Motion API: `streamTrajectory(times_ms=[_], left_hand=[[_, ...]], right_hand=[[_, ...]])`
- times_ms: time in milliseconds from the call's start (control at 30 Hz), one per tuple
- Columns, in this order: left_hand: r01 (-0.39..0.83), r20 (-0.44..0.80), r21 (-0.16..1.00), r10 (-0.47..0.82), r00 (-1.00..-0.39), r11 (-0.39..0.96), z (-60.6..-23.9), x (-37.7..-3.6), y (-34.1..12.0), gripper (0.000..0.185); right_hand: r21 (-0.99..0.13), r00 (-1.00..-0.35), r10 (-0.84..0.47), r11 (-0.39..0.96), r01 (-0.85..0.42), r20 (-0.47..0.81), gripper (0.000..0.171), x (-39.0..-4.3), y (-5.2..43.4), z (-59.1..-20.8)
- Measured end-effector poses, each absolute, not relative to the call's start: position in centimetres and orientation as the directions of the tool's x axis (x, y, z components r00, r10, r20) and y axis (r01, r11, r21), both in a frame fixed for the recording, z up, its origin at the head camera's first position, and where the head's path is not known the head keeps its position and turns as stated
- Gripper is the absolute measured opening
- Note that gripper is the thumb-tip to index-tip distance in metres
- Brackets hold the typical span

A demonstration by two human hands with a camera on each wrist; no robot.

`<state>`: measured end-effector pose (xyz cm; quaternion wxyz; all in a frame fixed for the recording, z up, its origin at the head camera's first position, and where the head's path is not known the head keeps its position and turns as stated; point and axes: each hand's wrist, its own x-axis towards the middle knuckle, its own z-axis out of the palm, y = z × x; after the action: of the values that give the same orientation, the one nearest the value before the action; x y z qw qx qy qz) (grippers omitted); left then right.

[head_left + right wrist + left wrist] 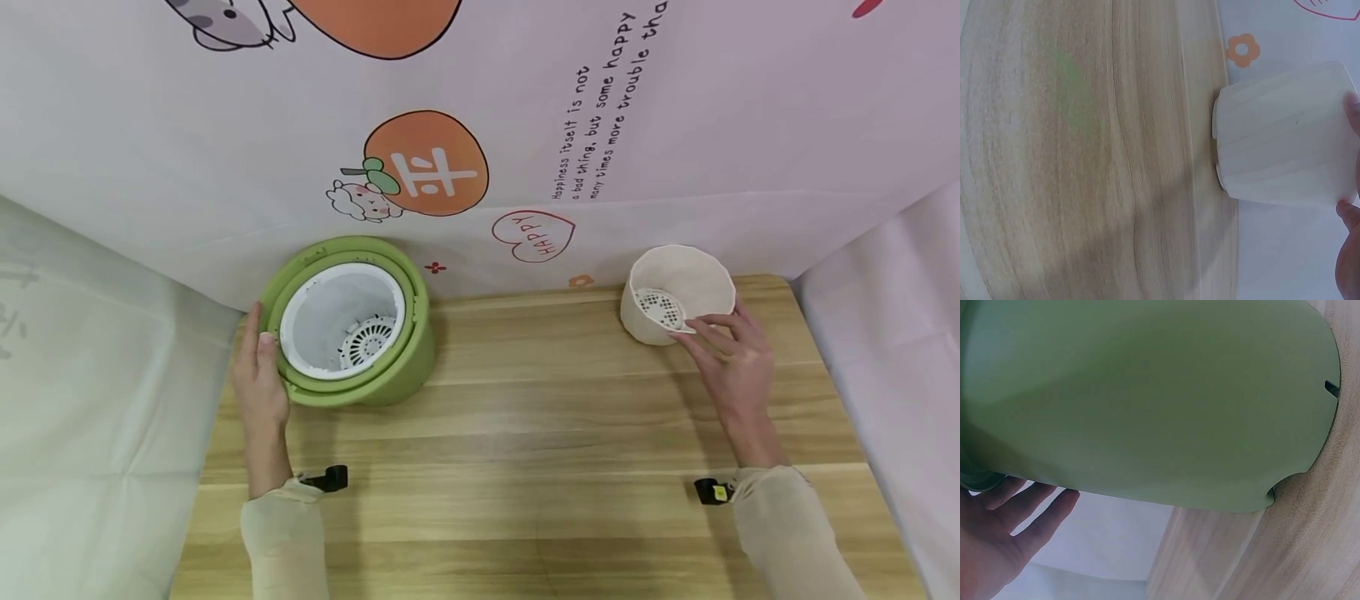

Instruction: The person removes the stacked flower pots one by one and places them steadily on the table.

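A round green flowerpot (pixel 420 350) with a white slotted inner basket (pixel 345 292) stands at the back left of the table. Along its left side, my left hand (pixel 258 383) touches the pot just under the rim, thumb by the edge. In the left wrist view, nearly straight fingers (pixel 1047 515) lie against the green outer wall (pixel 1160 406). A smaller cream-white flowerpot (pixel 637 312), holed at the bottom, stands at the back right. My right hand (pixel 738 367) pinches its near rim between thumb and fingers. The right wrist view shows its faceted wall (pixel 1285 137).
Both pots stand on a wood-grain table (pixel 525 433), close to a printed white cloth (pixel 525 125) behind it. Pale cloth hangs at the left and right sides too. A black wrist mount (pixel 330 478) sticks out from each sleeve.
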<state>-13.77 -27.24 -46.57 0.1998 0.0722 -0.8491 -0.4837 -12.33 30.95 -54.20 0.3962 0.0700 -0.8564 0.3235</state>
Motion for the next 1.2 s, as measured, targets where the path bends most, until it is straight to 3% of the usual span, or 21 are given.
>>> streamTrajectory(times_ms=[300, 667, 900, 1200], left_hand=[[0.039, 0.241, 0.858, -0.334, -0.911, 0.512, -46.7, -14.1, -27.3, 0.045], [0.045, 0.244, 0.855, -0.323, -0.915, 0.517, -46.7, -13.9, -27.3, 0.047], [0.046, 0.249, 0.854, -0.33, -0.91, 0.518, -46.8, -14.1, -27.2, 0.046], [0.059, 0.245, 0.873, -0.331, -0.911, 0.484, -43.4, -12.9, -24.9, 0.046]], right_hand=[[-0.489, -0.67, 0.152, 0.798, -0.351, 0.727, 0.03, -12.5, 31.4, -54.3], [-0.552, -0.722, 0.176, 0.768, -0.325, 0.67, 0.032, -12.2, 31.9, -54.4], [-0.58, -0.729, 0.192, 0.746, -0.326, 0.657, 0.032, -11.6, 30.5, -52.2], [-0.527, -0.733, 0.121, 0.773, -0.355, 0.67, 0.032, -11.9, 32.7, -55.3]])
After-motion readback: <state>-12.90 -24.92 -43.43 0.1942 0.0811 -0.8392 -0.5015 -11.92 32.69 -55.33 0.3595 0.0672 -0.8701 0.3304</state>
